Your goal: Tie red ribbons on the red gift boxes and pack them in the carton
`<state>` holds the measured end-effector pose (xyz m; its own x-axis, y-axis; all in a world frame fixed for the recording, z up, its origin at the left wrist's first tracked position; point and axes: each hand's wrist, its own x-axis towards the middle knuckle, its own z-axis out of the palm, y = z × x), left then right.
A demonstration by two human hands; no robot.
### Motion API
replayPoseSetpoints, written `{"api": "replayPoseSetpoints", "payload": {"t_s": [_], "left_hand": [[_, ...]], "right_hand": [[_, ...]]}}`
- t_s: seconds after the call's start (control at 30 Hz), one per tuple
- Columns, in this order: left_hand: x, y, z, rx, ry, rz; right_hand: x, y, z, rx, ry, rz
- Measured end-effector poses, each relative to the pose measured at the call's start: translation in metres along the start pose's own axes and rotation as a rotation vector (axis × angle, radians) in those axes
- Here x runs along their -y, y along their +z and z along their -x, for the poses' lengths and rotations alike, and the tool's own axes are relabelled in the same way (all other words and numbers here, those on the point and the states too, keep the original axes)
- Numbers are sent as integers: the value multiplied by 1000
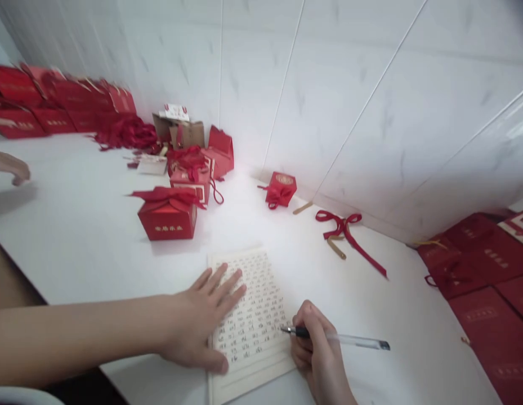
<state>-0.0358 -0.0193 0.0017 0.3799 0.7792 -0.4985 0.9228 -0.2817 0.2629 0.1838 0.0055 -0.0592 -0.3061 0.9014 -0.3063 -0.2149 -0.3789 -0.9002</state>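
A sheet of lined paper (256, 315) lies on the white table (101, 247) directly in front of the person, covered in rows of short handwritten entries, too small to read, with blank lines near its lower edge. The left hand (196, 323) rests palm down across the sheet's left edge, fingers spread, grasping nothing. The right hand (318, 351) grips a clear-barrelled pen (349, 340) with a dark grip, its tip at the right side of the writing; whether it touches the paper cannot be told.

Beyond the sheet, to the left, stands a red box (168, 219) with gold characters and a ribbon on top. Behind it are another ribboned box (188, 181) and an open cardboard carton (189, 135), with a heap of red ribbon (126, 132) beside them. A small red box (282, 188) with a bow stands near the tiled wall (261, 73). To its right lie a thin tan strip (303, 207) and a loose red bow (339, 225), just beside a second tan strip (337, 247).

Red boxes (476, 264) are stacked at the right edge, and more red boxes (54, 119) line the far left. Near these, another person's hand (12, 166) hovers over the tabletop, fingers curled downward; whether it holds anything cannot be told.
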Motion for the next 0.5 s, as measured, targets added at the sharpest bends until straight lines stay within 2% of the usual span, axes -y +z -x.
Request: {"api": "replayPoseSetpoints", "payload": {"t_s": [0.13,0.27,0.33,0.4,0.5], "left_hand": [[1,3,-1,-7,26,83],[3,1,0,-56,71,129],[-1,1,3,-80,72,93],[-12,5,9,-145,66,-31],[-42,25,28,-299,125,-240]], "right_hand": [[4,-6,-8,-53,-20,-158],[10,-23,-23,-145,-102,-193],[14,-33,-31,-211,-98,-139],[18,-42,-37,-261,-94,-52],[24,-52,-40,-270,-148,151]]}}
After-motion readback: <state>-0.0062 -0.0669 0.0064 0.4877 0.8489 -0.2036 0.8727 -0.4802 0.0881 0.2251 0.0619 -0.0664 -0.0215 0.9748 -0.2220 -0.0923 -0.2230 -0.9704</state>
